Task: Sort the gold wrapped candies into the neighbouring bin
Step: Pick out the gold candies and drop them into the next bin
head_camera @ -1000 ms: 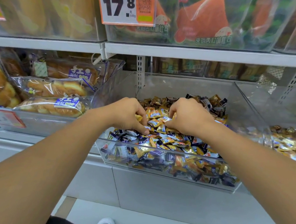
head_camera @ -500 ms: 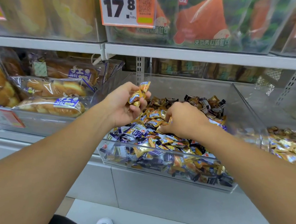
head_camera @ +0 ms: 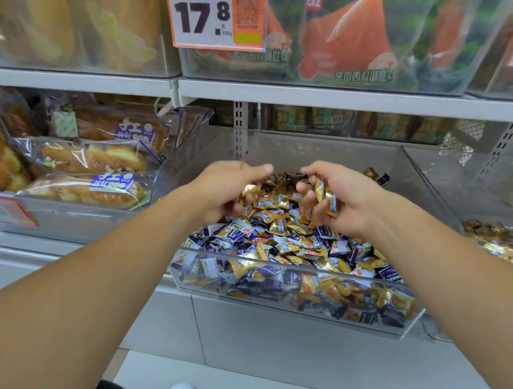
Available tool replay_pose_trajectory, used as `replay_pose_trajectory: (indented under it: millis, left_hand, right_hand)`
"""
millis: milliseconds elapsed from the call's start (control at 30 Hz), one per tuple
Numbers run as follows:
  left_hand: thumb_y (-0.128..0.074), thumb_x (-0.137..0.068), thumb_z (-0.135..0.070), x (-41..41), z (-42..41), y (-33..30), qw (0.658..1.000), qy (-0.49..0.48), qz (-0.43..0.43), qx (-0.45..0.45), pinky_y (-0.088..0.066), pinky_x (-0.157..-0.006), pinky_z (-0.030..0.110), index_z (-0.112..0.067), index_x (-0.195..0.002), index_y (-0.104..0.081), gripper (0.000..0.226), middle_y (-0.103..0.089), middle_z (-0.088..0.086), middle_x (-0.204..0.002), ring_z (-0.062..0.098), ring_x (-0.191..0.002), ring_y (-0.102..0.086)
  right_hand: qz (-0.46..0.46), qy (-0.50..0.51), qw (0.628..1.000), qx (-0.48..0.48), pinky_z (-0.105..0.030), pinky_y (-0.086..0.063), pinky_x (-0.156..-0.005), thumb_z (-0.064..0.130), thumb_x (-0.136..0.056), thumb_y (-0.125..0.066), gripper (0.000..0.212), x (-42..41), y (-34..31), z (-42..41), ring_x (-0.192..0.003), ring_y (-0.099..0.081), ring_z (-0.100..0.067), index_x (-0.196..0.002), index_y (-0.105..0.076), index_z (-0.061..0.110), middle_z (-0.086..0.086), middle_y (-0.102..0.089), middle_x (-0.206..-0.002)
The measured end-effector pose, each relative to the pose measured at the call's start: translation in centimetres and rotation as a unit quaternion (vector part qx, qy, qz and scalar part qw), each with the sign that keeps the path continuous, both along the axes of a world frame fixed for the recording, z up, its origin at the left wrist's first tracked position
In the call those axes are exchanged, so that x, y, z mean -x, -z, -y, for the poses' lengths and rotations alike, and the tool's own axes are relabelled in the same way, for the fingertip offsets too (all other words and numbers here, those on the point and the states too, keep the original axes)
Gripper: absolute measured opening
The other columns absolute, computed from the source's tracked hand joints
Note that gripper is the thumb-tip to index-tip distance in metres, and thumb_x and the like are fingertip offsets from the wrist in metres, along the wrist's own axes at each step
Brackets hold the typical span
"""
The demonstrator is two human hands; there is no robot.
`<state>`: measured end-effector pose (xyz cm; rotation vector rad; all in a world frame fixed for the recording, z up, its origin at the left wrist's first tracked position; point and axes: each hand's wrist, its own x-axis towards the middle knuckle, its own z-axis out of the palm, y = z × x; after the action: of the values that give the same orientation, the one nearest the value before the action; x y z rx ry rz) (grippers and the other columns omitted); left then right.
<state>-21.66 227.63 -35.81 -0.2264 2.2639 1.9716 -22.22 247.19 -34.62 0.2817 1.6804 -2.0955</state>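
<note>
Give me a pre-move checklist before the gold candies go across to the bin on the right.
1. Right hand holds gold wrapped candies: ok, several sit in its curled fingers.
2. Left hand grip: cannot tell, blurred; a gold wrapper shows at its fingers.
3. Neighbouring bin reachable on the right: ok, already holding gold candies.
4. No purple wrapped candies in either hand: cannot tell.
5. Clear divider wall between the bins: not ok for a straight sweep, lift over it.
6. Mixed bin steady: ok.

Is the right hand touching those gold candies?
Touching. The head view shows the right hand with fingers curled round gold candies held in its palm.
</note>
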Motion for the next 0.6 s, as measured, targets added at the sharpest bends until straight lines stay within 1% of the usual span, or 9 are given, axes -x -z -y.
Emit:
replay_pose_trajectory:
  millis: [67, 133, 167, 233, 333, 467, 533, 567, 600]
  left_hand:
    - [-0.084, -0.075, -0.041, -0.2, 0.3, 0.5, 0.950, 0.060, -0.144, 0.270, -0.038, -0.049, 0.022, -0.014, -0.077, -0.065, 0.033, -0.065, 0.004, -0.066, 0.006, -0.051, -0.047]
    - [-0.087, -0.069, -0.040, -0.4, 0.8, 0.6, 0.905, 0.138, -0.176, 0.361, -0.046, -0.060, 0.017, -0.023, -0.086, -0.073, 0.028, -0.071, -0.004, -0.084, 0.003, -0.064, -0.062]
    - [-0.088, -0.066, -0.041, -0.5, 1.0, 0.6, 0.891, 0.165, -0.164, 0.389, -0.049, -0.070, 0.019, -0.028, -0.090, -0.075, 0.031, -0.071, -0.006, -0.096, 0.005, -0.080, -0.067]
    - [-0.089, -0.061, -0.047, -0.5, 1.2, 0.5, 0.858, 0.184, -0.164, 0.451, -0.047, -0.092, 0.031, -0.035, -0.094, -0.075, 0.037, -0.069, -0.008, -0.113, 0.011, -0.110, -0.059]
    - [-0.088, -0.062, -0.047, -0.2, 0.8, 0.4, 0.843, 0.192, -0.170, 0.472, -0.044, -0.100, 0.032, -0.031, -0.103, -0.075, 0.046, -0.068, -0.007, -0.122, 0.014, -0.121, -0.055]
    - [-0.087, -0.066, -0.047, 0.1, 0.3, 0.3, 0.840, 0.188, -0.133, 0.491, -0.043, -0.091, 0.030, -0.031, -0.094, -0.072, 0.036, -0.064, 0.001, -0.126, 0.021, -0.119, -0.054]
    - [-0.084, -0.071, -0.046, 0.2, 0.0, 0.5, 0.842, 0.191, -0.117, 0.490, -0.040, -0.083, 0.029, -0.027, -0.089, -0.069, 0.030, -0.064, 0.001, -0.118, 0.021, -0.110, -0.055]
    - [-0.083, -0.074, -0.045, 0.2, -0.1, 0.6, 0.849, 0.192, -0.112, 0.480, -0.041, -0.078, 0.028, -0.024, -0.086, -0.070, 0.028, -0.065, 0.000, -0.108, 0.019, -0.101, -0.056]
    - [-0.081, -0.077, -0.044, 0.2, -0.1, 0.7, 0.862, 0.192, -0.105, 0.457, -0.042, -0.071, 0.027, -0.019, -0.083, -0.070, 0.028, -0.065, 0.000, -0.094, 0.017, -0.089, -0.056]
  right_hand:
    - [-0.056, 0.013, 0.991, -0.124, -0.014, -0.033, -0.034, 0.021, -0.089, -0.070, 0.016, 0.0, -0.1, 0.1, -0.046, -0.048, -0.006, -0.079, -0.063, 0.012, 0.001, -0.063, -0.062]
    - [-0.143, 0.003, 0.954, -0.264, -0.017, -0.034, -0.038, 0.025, -0.085, -0.077, 0.018, -0.2, -0.1, -0.3, -0.043, -0.045, -0.005, -0.080, -0.068, 0.010, 0.003, -0.058, -0.058]
    - [-0.209, -0.017, 0.914, -0.348, -0.018, -0.035, -0.042, 0.027, -0.083, -0.080, 0.021, -0.1, -0.1, -0.6, -0.042, -0.046, -0.002, -0.078, -0.070, 0.010, 0.006, -0.058, -0.057]
    - [-0.330, -0.090, 0.805, -0.485, -0.018, -0.039, -0.050, 0.034, -0.078, -0.084, 0.023, -0.2, -0.1, -0.8, -0.050, -0.055, 0.005, -0.078, -0.074, 0.013, 0.011, -0.065, -0.066]
    - [-0.353, -0.211, 0.688, -0.598, -0.029, -0.053, -0.070, 0.047, -0.071, -0.086, 0.030, -0.3, 0.4, 0.0, -0.084, -0.064, -0.008, -0.084, -0.076, 0.022, 0.009, -0.070, -0.093]
    - [-0.367, -0.222, 0.581, -0.691, -0.039, -0.057, -0.073, 0.038, -0.076, -0.084, 0.025, -0.6, 0.6, 1.1, -0.085, -0.063, -0.022, -0.085, -0.067, 0.022, 0.001, -0.067, -0.092]
    - [-0.359, -0.231, 0.548, -0.719, -0.039, -0.057, -0.072, 0.029, -0.080, -0.079, 0.022, -0.9, 0.4, 1.4, -0.081, -0.063, -0.024, -0.086, -0.061, 0.018, -0.002, -0.064, -0.087]
    - [-0.356, -0.233, 0.547, -0.721, -0.039, -0.058, -0.070, 0.026, -0.082, -0.076, 0.019, -0.9, 0.3, 1.4, -0.078, -0.062, -0.024, -0.083, -0.061, 0.016, -0.004, -0.064, -0.083]
    - [-0.354, -0.229, 0.569, -0.706, -0.039, -0.058, -0.068, 0.024, -0.083, -0.073, 0.017, -0.8, 0.3, 1.4, -0.073, -0.062, -0.023, -0.079, -0.063, 0.012, -0.007, -0.065, -0.079]
